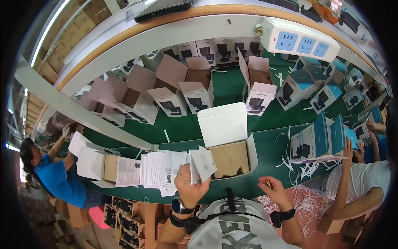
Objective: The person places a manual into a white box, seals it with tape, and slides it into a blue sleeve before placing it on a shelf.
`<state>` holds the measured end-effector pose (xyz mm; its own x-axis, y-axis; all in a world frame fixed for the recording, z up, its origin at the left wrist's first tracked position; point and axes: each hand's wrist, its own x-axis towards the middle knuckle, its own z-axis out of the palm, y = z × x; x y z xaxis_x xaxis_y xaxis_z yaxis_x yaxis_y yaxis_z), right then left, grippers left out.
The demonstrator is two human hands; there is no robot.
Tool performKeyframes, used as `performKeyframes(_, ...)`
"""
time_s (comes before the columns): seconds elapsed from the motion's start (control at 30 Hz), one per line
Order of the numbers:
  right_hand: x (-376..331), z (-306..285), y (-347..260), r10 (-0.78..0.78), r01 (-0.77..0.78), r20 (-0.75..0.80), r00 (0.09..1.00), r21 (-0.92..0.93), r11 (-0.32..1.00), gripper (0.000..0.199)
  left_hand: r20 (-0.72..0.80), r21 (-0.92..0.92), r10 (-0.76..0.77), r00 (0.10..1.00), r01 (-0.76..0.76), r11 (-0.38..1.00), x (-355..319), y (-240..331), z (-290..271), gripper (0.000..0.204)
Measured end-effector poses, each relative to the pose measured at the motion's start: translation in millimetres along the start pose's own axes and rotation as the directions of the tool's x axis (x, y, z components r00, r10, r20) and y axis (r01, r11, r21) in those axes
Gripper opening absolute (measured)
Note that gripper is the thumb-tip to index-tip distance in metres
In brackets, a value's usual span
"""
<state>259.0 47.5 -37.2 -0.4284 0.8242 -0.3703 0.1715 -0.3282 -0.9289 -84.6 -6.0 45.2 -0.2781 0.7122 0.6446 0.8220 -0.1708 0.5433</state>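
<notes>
My left hand (pixel 190 185) is closed on a folded white leaflet (pixel 203 164), held up against the left side of an open box. This white box (pixel 222 124) has its lid raised and a brown cardboard insert (pixel 229 159) filling it. Just left of my hand lies a fanned stack of white leaflets (pixel 154 168). My right hand (pixel 273 194) hovers near the table's front edge, right of the box, fingers curled round a small thin brownish object (pixel 268 184) whose kind I cannot make out.
Several open white boxes (pixel 199 93) stand along the back of the green table (pixel 182 145). Teal-topped boxes (pixel 315 143) and paper strips are at the right. A power strip (pixel 302 39) hangs from the shelf above. People work at left (pixel 58 172) and right (pixel 360 178).
</notes>
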Motion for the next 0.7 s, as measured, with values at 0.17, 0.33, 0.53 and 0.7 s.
performKeyframes(0.17,10,3,-4,-0.032,0.031,0.018,0.999,0.023,0.999,0.029,0.125,0.008,-0.133,0.983,0.133,0.991,4,10,-18,0.038)
performKeyframes(0.33,23,10,-13,-0.027,0.03,0.025,0.999,-0.104,0.994,0.027,0.352,0.054,-0.215,0.911,0.209,0.976,20,26,-18,0.07)
performKeyframes(0.53,55,-5,-34,-0.15,0.14,-0.083,0.985,-0.116,0.983,0.031,0.518,-0.039,-0.502,0.692,0.606,0.795,-20,-4,10,0.096)
performKeyframes(0.7,95,47,-71,-0.245,0.2,-0.189,0.951,-0.231,0.952,0.034,0.41,-0.082,-0.099,0.907,0.144,0.986,-14,1,45,0.097)
